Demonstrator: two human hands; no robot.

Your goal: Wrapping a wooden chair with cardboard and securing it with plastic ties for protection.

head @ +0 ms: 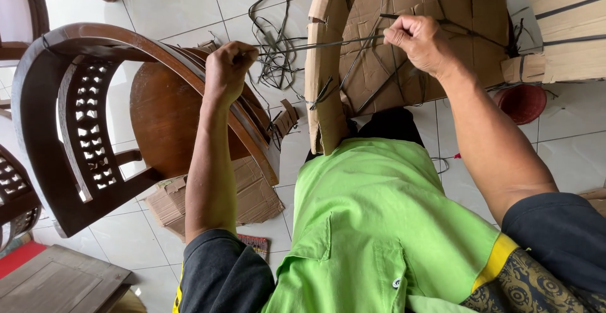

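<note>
My left hand (228,70) is closed on the end of a thin dark strap (315,44) just above the arm of a dark wooden chair (101,117). The strap runs taut to the right, across the edge of a cardboard-wrapped bundle (410,35). My right hand (420,40) pinches the same strap against the cardboard face. More dark straps cross the cardboard in several directions.
A tangle of loose strap (274,35) lies on the white tiled floor (568,142). Flattened cardboard (252,193) sits under the chair. A red bowl (522,103) rests on the floor at right, below a strapped pale wooden crate (568,23). Another chair (12,193) stands at far left.
</note>
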